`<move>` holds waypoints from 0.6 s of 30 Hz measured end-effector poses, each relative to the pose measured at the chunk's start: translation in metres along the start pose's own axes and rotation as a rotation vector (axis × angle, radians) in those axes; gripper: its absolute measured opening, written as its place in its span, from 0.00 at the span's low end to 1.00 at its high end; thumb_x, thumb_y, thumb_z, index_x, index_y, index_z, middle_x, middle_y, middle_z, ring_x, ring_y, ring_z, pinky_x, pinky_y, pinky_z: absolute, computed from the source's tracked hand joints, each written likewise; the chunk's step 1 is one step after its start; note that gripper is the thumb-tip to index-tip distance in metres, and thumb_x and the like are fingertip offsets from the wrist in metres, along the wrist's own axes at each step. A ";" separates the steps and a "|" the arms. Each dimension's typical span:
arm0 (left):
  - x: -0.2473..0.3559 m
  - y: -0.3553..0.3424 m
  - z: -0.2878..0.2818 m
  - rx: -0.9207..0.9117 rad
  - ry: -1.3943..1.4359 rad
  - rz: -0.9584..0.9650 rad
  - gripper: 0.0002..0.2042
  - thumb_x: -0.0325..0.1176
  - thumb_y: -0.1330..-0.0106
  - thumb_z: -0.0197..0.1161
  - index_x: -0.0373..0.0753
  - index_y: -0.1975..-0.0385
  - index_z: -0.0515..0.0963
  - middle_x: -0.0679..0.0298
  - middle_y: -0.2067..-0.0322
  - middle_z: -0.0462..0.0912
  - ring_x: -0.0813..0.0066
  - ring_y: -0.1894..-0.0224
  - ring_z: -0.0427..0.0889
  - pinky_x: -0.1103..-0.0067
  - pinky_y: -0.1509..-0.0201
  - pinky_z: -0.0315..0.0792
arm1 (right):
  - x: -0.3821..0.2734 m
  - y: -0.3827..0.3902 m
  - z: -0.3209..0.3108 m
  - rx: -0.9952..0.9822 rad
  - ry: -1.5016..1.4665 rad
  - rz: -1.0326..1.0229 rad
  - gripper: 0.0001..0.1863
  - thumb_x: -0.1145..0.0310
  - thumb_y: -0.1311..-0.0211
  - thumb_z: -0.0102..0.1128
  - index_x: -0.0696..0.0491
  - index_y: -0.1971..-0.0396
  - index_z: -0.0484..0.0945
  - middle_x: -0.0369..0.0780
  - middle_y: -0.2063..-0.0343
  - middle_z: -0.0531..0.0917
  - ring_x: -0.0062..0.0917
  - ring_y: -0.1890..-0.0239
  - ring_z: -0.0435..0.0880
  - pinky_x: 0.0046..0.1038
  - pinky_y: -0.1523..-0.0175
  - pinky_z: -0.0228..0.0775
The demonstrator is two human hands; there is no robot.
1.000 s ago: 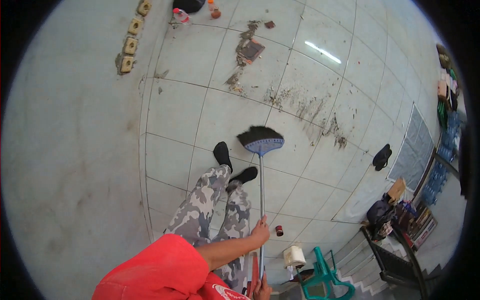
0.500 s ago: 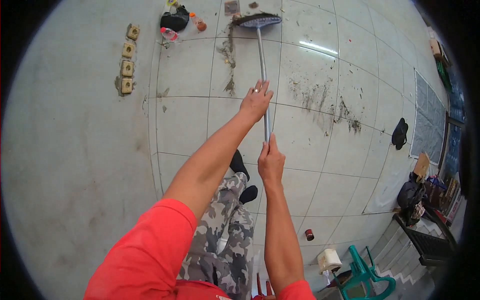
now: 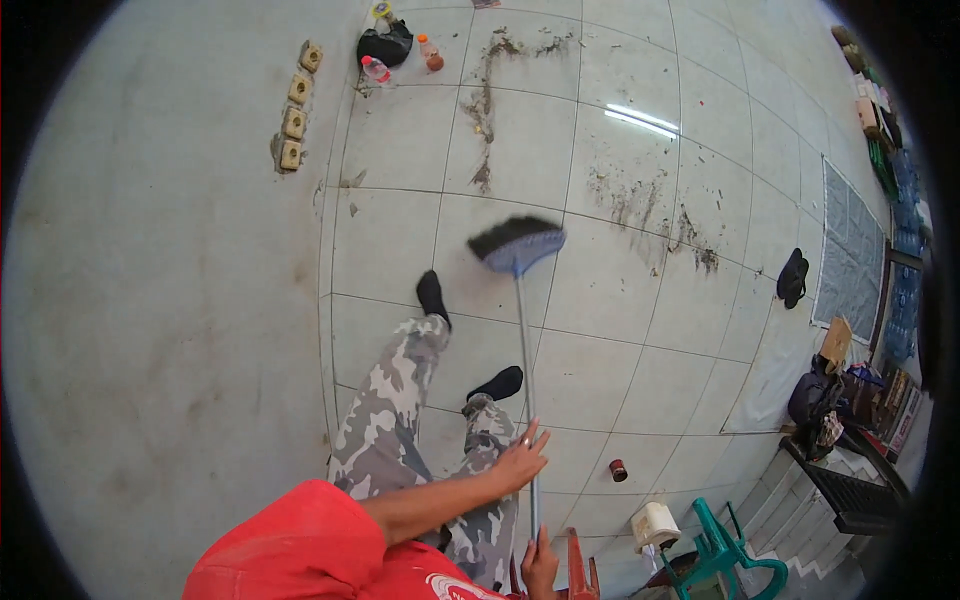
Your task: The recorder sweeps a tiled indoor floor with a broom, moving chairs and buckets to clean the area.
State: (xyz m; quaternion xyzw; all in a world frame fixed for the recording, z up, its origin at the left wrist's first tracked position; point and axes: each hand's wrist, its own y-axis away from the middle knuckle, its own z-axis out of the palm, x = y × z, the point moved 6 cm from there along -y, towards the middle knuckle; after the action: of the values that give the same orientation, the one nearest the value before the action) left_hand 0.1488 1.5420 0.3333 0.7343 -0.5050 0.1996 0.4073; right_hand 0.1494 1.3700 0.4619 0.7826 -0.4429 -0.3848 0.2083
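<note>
A broom (image 3: 516, 245) with a grey-blue head and dark bristles is tilted over the tiles, its head slightly blurred and its bristles facing away from me. Its thin metal handle runs down toward my body. My left hand (image 3: 519, 463) holds the handle partway down, fingers loosely around it and some of them stretched out. Lower, near the bottom edge, my right hand (image 3: 541, 568) grips the handle's end. Dark dirt (image 3: 487, 110) lies in a bent line on the floor beyond the broom. More scattered dirt (image 3: 690, 238) is to the right.
At the far left are a black plastic bag (image 3: 384, 43), two bottles (image 3: 430, 53) and a row of yellowish blocks (image 3: 295, 123). A black sandal (image 3: 792, 278) lies on the right. Nearer are a small red-brown can (image 3: 618, 470), a green plastic chair (image 3: 722, 545) and stairs (image 3: 790, 500).
The broom has come off the far dirt and swung back toward me. Both hands have drawn down near my body. My feet have moved apart, one stepping forward left.
</note>
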 end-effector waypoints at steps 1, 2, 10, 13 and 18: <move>-0.007 0.011 0.011 -0.017 0.014 -0.002 0.08 0.29 0.44 0.53 0.34 0.68 0.75 0.45 0.39 0.58 0.43 0.33 0.48 0.65 0.39 0.64 | 0.000 -0.001 0.008 -0.001 0.002 0.006 0.22 0.74 0.42 0.51 0.59 0.45 0.67 0.55 0.76 0.78 0.49 0.76 0.77 0.42 0.71 0.69; -0.021 0.014 0.019 -0.023 0.020 0.000 0.08 0.29 0.44 0.53 0.34 0.68 0.75 0.45 0.39 0.58 0.43 0.33 0.48 0.65 0.39 0.64 | -0.002 -0.003 0.018 -0.020 -0.015 -0.002 0.22 0.74 0.42 0.51 0.59 0.45 0.67 0.55 0.76 0.78 0.49 0.75 0.77 0.42 0.70 0.69; -0.200 -0.074 -0.090 0.116 -0.046 -0.031 0.11 0.32 0.45 0.57 0.33 0.66 0.74 0.45 0.37 0.53 0.45 0.33 0.49 0.63 0.34 0.56 | -0.148 -0.170 0.084 0.001 -0.115 0.128 0.22 0.71 0.39 0.48 0.54 0.43 0.65 0.54 0.76 0.77 0.50 0.74 0.77 0.44 0.71 0.67; -0.289 -0.151 -0.187 0.272 -0.177 0.076 0.10 0.31 0.47 0.59 0.34 0.66 0.73 0.46 0.36 0.52 0.46 0.33 0.49 0.64 0.33 0.55 | -0.232 -0.290 0.092 0.062 -0.201 0.178 0.22 0.68 0.37 0.47 0.55 0.43 0.66 0.55 0.76 0.77 0.50 0.74 0.77 0.42 0.70 0.66; -0.389 -0.278 -0.372 0.434 -0.180 0.050 0.14 0.31 0.48 0.62 0.37 0.61 0.73 0.48 0.37 0.55 0.49 0.34 0.54 0.63 0.36 0.59 | -0.385 -0.468 0.040 0.331 -0.306 -0.098 0.21 0.66 0.37 0.48 0.56 0.45 0.68 0.51 0.83 0.73 0.40 0.83 0.72 0.36 0.75 0.63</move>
State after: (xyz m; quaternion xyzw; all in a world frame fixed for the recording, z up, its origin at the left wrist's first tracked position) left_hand 0.2846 2.1092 0.1677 0.8069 -0.5025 0.2472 0.1881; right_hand 0.2474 1.9430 0.2856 0.7592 -0.4877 -0.4308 -0.0112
